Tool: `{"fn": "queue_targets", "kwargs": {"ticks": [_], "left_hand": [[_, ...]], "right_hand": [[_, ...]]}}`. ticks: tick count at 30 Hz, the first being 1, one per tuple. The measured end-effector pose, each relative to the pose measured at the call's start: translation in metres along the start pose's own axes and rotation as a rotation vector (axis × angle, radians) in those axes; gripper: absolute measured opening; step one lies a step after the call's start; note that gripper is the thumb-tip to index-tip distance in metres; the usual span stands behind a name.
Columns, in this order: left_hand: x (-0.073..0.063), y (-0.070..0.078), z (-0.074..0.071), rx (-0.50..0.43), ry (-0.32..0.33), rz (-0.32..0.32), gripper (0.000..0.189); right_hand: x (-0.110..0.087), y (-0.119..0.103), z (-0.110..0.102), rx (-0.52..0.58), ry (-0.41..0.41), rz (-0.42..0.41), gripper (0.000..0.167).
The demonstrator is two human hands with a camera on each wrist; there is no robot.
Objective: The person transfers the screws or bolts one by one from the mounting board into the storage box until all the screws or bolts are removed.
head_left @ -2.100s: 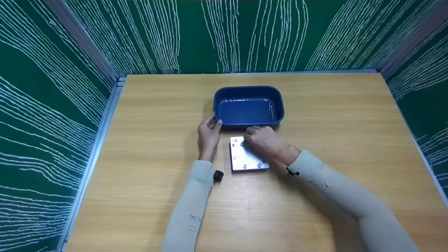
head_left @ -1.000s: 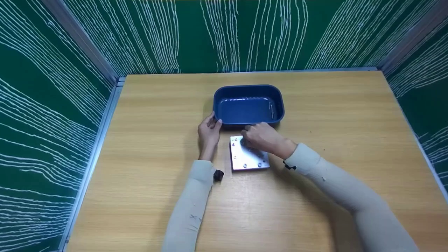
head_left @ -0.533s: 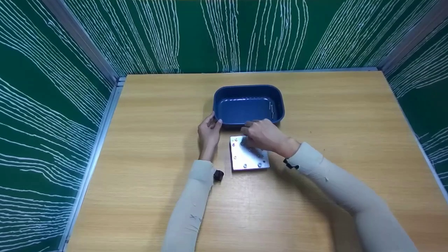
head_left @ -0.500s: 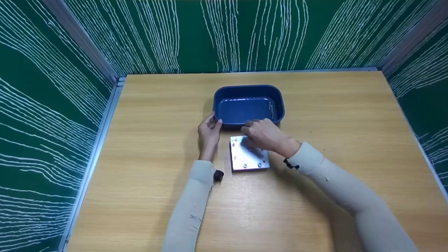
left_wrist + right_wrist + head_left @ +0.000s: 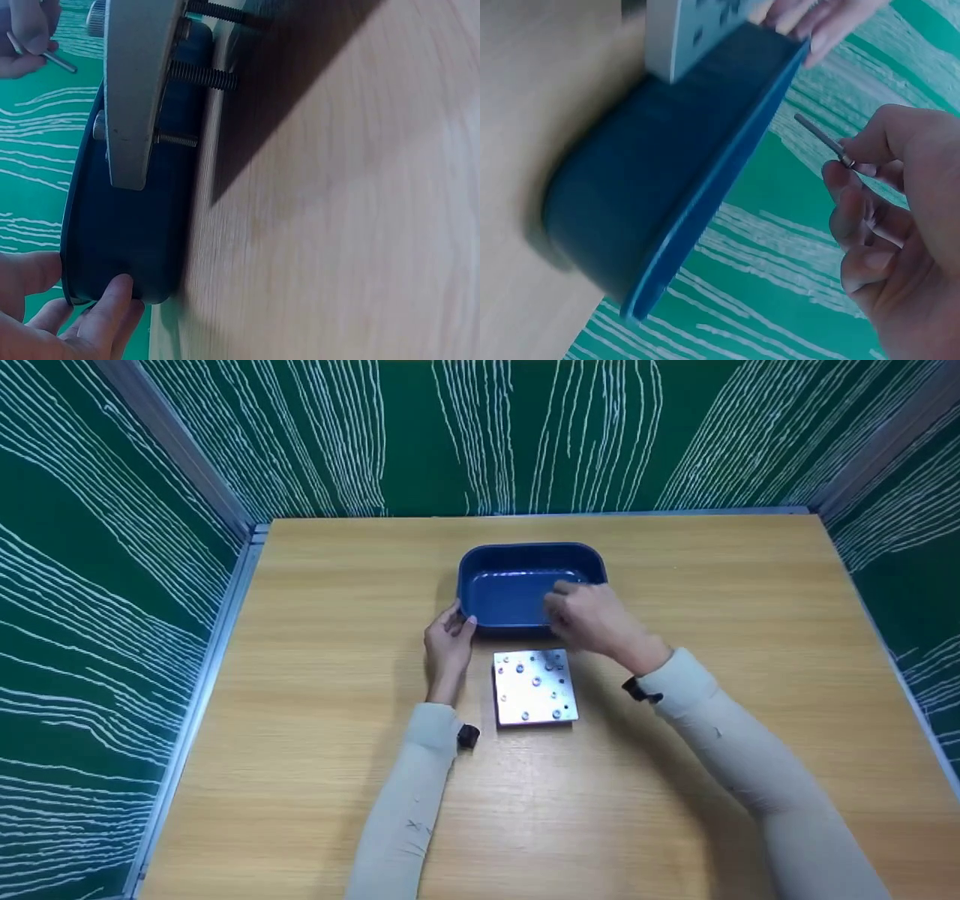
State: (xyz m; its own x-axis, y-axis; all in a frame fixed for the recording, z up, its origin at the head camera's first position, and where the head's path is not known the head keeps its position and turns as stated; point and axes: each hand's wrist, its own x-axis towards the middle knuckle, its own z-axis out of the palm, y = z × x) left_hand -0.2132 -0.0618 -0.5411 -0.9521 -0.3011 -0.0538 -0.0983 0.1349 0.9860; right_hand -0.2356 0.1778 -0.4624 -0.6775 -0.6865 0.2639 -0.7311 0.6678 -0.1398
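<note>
My right hand (image 5: 592, 615) hovers over the right part of the blue tray (image 5: 469, 556), pinching a thin metal pin (image 5: 821, 137) between thumb and fingertips. The pin also shows in the left wrist view, past the tray's rim. At the tray's near left corner, my left hand (image 5: 448, 643) holds the wall, its thumb at the rim and fingers against the outside (image 5: 109, 311). A square metal plate (image 5: 517, 694) stands just in front of the tray. Several screw heads and holes dot its top, and threaded screws (image 5: 202, 75) stick out underneath.
The wooden table (image 5: 330, 660) carries both tray and plate. Green panels (image 5: 409, 435) with white wavy lines stand behind and at both sides. Thin metal pins seen earlier in the tray's right end are now mostly behind the right hand.
My right hand has moved off the plate, back and to the right, over the tray. It uncovers the plate's upper right part. The left hand keeps its place at the tray corner.
</note>
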Motion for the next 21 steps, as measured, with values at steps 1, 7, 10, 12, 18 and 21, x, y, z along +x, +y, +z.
{"fn": "queue_targets", "kwargs": {"ticks": [1,7,10,12,18,21], "left_hand": [[0.000,0.000,0.000,0.002,0.002,-0.003,0.045],[0.000,-0.001,0.000,0.018,0.000,-0.037,0.046],[0.000,-0.002,0.000,0.015,-0.004,-0.040,0.046],[-0.001,-0.002,-0.001,0.019,-0.004,-0.042,0.046],[0.000,-0.001,0.000,0.033,-0.006,-0.049,0.047],[0.000,0.000,0.000,0.045,-0.003,-0.056,0.048]], "right_hand": [[0.001,0.003,-0.001,-0.003,0.002,0.013,0.008],[0.006,0.026,0.000,0.003,-0.001,0.088,0.008],[0.007,0.038,0.005,0.003,-0.008,0.118,0.011],[0.008,0.046,0.008,0.003,-0.031,0.140,0.013],[0.014,0.064,0.012,-0.031,-0.102,0.153,0.015],[0.018,0.069,0.013,-0.052,-0.110,0.129,0.016]]}}
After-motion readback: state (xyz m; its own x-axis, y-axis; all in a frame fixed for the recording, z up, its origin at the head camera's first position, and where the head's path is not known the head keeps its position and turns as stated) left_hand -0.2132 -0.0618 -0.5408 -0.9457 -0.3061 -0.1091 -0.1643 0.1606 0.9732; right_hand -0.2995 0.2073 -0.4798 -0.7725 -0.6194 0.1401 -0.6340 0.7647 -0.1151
